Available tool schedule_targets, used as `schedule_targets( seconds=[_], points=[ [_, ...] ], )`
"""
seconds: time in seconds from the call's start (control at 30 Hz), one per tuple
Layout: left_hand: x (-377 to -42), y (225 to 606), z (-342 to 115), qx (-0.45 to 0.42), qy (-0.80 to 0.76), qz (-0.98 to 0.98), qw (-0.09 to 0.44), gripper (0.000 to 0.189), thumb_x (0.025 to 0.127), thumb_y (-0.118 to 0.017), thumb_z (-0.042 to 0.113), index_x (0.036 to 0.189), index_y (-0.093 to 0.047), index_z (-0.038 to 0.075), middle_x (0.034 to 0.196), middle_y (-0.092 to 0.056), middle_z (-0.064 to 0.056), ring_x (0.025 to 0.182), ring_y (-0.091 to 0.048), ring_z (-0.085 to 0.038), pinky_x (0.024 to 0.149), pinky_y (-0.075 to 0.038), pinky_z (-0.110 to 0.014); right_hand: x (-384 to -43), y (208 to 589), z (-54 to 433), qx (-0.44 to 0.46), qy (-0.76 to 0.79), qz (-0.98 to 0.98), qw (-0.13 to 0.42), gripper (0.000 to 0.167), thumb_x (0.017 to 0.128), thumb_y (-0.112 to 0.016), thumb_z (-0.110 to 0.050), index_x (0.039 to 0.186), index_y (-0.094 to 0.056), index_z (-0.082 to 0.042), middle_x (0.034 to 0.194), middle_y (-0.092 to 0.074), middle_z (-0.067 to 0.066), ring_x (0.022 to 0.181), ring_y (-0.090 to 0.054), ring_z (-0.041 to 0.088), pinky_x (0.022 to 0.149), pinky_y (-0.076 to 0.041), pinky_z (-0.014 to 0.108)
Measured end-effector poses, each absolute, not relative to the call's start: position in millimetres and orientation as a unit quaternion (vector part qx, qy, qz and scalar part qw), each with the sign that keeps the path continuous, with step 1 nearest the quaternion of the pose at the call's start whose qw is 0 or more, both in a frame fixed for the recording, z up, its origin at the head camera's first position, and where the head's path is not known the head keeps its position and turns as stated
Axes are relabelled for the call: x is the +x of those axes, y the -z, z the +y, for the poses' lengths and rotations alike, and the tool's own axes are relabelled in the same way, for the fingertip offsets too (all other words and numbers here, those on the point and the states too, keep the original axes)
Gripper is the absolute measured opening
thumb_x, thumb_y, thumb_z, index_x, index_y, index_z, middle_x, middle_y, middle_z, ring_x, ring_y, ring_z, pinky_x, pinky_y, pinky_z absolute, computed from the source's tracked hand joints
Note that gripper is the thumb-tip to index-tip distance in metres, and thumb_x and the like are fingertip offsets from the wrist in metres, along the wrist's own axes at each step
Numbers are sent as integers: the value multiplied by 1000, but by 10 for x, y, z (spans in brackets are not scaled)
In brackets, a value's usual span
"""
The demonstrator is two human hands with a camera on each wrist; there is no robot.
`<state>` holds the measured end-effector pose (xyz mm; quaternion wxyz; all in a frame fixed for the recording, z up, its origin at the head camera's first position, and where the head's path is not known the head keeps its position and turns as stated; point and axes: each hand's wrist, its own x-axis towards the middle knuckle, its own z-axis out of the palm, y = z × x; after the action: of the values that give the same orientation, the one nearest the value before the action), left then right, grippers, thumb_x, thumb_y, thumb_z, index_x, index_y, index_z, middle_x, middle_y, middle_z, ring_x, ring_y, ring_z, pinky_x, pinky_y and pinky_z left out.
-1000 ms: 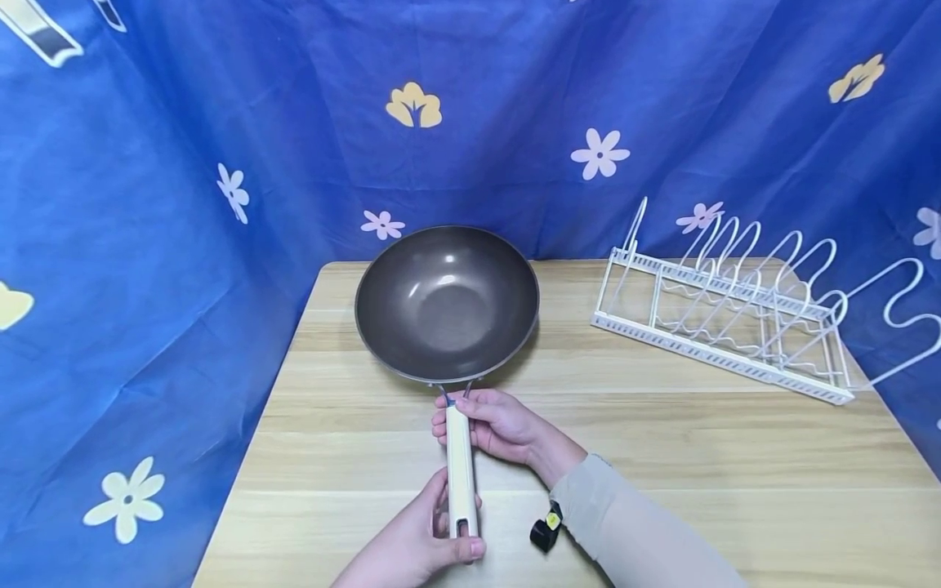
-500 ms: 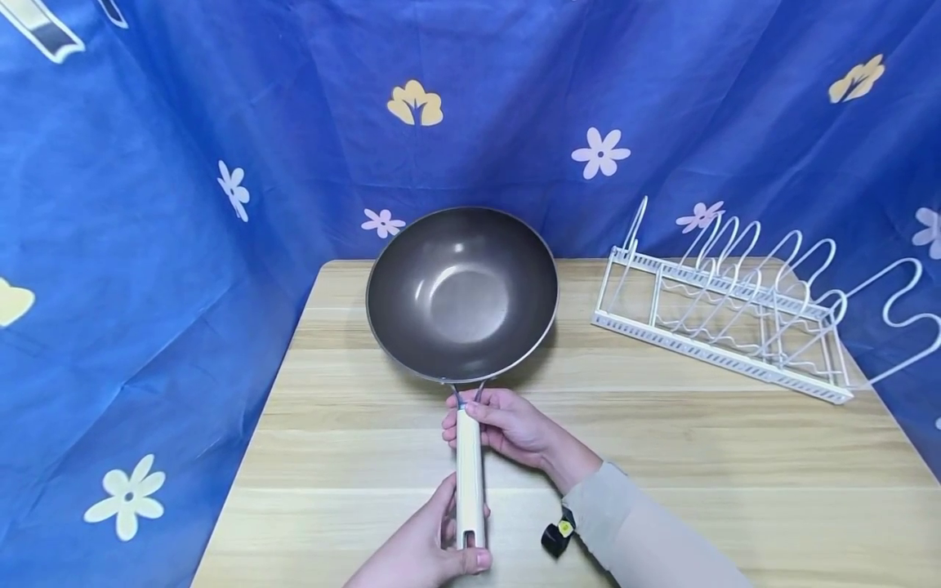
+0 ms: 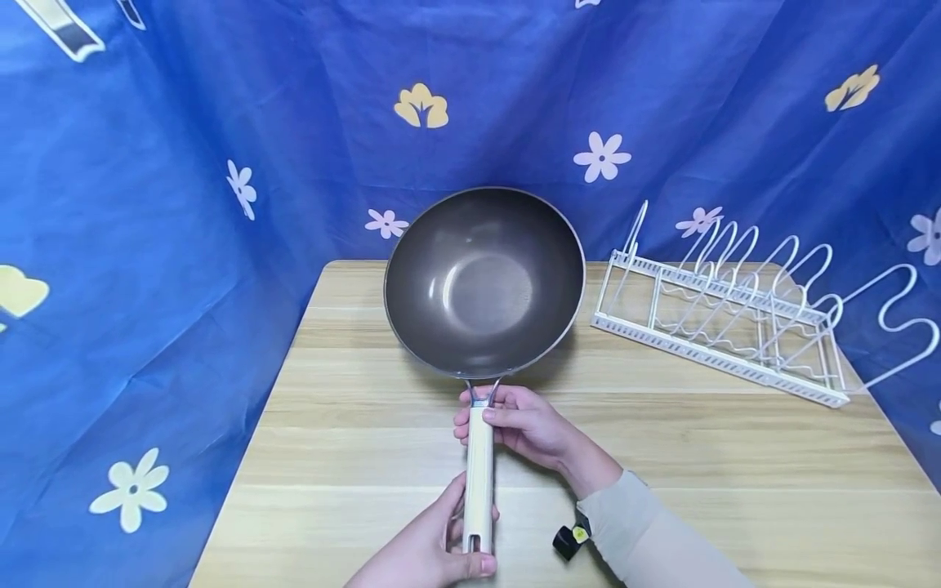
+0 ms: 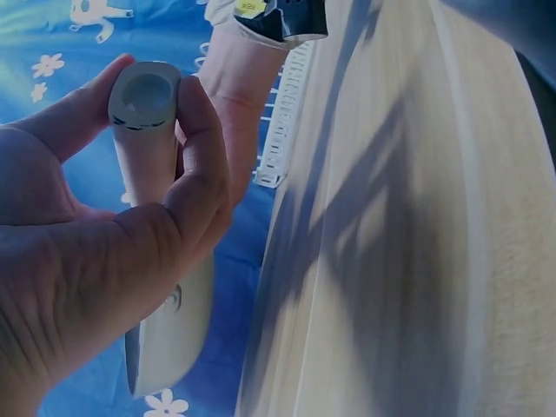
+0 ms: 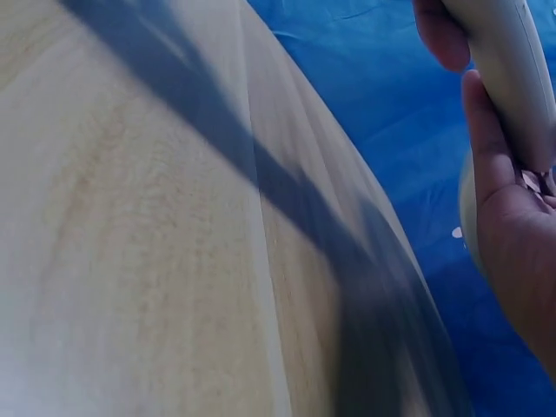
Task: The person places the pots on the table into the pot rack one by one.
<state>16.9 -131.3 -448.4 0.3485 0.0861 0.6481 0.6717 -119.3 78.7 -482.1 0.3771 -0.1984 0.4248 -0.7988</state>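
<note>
A dark wok (image 3: 485,282) with a long cream handle (image 3: 480,482) is held above the table, its inside tilted toward the head camera. My left hand (image 3: 434,535) grips the handle's end, thumb along the tip; the left wrist view shows this hand (image 4: 130,200) pinching around the end, with the wok's pale outside (image 4: 178,347) beyond. Closer to the bowl, my right hand (image 3: 525,429) holds the handle from the right, its thumb on top near the metal fork. In the right wrist view part of that hand (image 5: 521,234) lies against the handle (image 5: 508,78).
A white wire rack (image 3: 724,327) with upright loops stands at the right back of the wooden table (image 3: 353,457). Blue patterned cloth (image 3: 500,98) hangs behind and at the sides. A black strap piece (image 3: 569,539) hangs at the right sleeve.
The wok has moved to the right and its bowl has risen in the head view, tilting more toward the camera. Both hands have shifted right with the handle, keeping their hold.
</note>
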Motion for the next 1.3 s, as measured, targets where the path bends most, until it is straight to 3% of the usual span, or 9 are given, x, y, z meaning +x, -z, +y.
schedule_targets(
  seconds=[0.23, 0.47, 0.53, 0.7, 0.83, 0.93, 1.07, 1.3],
  points=[
    [151, 4474, -1280, 86, -678, 636, 358, 113, 93, -84, 5, 173, -4, 2, 155, -53, -34, 120, -73, -28, 89, -63, -21, -1165, 4872, 893, -210, 800, 433, 358, 57, 111, -49, -1, 153, -21, 25, 123, -78, 3, 115, -78, 15, 108, -60, 33],
    [138, 4487, -1225, 86, -679, 645, 339, 106, 93, -84, 6, 172, -14, 1, 156, -55, -33, 132, -68, -35, 91, -61, -21, -1119, 4797, 1016, -201, 800, 468, 317, 55, 111, -50, -1, 152, -25, 25, 121, -79, 1, 113, -78, 15, 106, -61, 32],
    [143, 4490, -1199, 80, -674, 659, 325, 102, 93, -84, 6, 171, -18, 0, 152, -57, -31, 127, -71, -33, 89, -62, -21, -1111, 4768, 1045, -203, 802, 472, 303, 56, 110, -50, 0, 152, -23, 27, 120, -78, 1, 112, -79, 15, 105, -62, 33],
    [177, 4471, -1129, 62, -633, 719, 279, 94, 91, -83, 5, 169, -29, 0, 125, -71, -23, 96, -75, -17, 79, -61, -23, -1100, 4692, 1096, -203, 807, 484, 270, 53, 109, -51, 2, 149, -28, 27, 118, -79, 3, 110, -80, 17, 105, -62, 34],
    [196, 4468, -1079, 68, -594, 767, 234, 87, 92, -82, 8, 167, -37, 3, 136, -61, -14, 99, -65, -6, 83, -55, -20, -1083, 4634, 1145, -194, 807, 503, 243, 45, 108, -52, 4, 146, -36, 22, 116, -80, 3, 110, -79, 17, 104, -62, 35],
    [205, 4476, -1045, 78, -574, 788, 207, 82, 96, -79, 12, 167, -39, 5, 145, -48, -13, 98, -56, -6, 82, -49, -19, -1069, 4585, 1189, -186, 802, 524, 220, 45, 108, -54, 3, 145, -38, 23, 116, -78, 2, 111, -79, 16, 104, -63, 35],
    [208, 4473, -994, 79, -555, 808, 180, 80, 99, -77, 15, 168, -39, 7, 137, -48, -14, 88, -47, -7, 75, -44, -20, -1058, 4519, 1250, -177, 792, 553, 189, 48, 108, -54, 3, 147, -36, 25, 116, -76, 0, 111, -78, 14, 104, -62, 33],
    [161, 4403, -900, 72, -496, 857, 124, 74, 95, -82, 18, 162, -51, 14, 123, -57, -3, 81, -50, 0, 72, -48, -19, -1018, 4401, 1354, -157, 781, 586, 152, 49, 108, -53, 4, 150, -36, 22, 115, -77, -2, 110, -79, 10, 104, -61, 29]
  ],
)
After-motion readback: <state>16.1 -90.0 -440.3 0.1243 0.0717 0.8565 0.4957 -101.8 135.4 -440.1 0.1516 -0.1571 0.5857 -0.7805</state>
